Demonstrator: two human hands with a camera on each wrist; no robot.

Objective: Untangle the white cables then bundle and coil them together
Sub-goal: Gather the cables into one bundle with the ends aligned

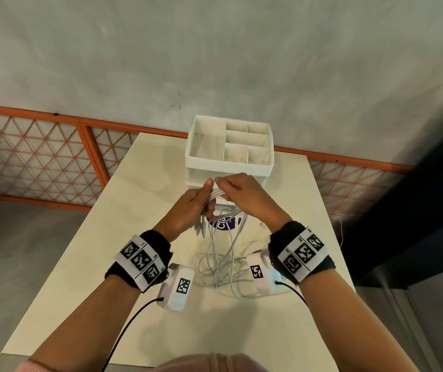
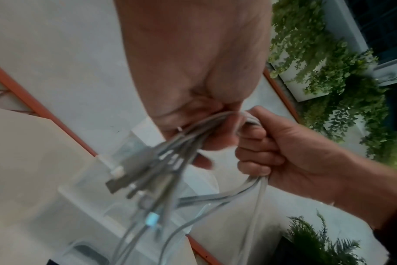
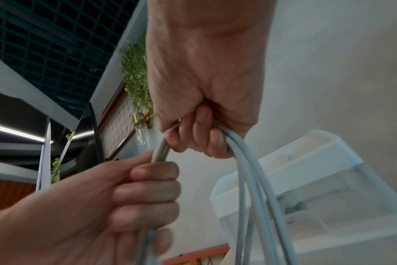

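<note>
Several white cables (image 1: 218, 195) are gathered into one bundle held above the table between both hands. My left hand (image 1: 197, 206) grips the bundle close to the plug ends (image 2: 145, 172), which stick out below its fist. My right hand (image 1: 237, 190) is curled round the same bundle just beside it, with the knuckles of the two hands nearly touching. In the right wrist view the cables (image 3: 247, 179) arch out of the right hand's fingers (image 3: 206, 141) and drop down. The slack hangs down and lies in loose loops (image 1: 216, 267) on the table.
A white compartment organizer (image 1: 228, 157) stands at the table's far edge, right behind the hands. A purple round label (image 1: 224, 224) lies under the hanging cables. The beige table (image 1: 282, 331) has bare surface in front. A black wire runs from each wrist camera.
</note>
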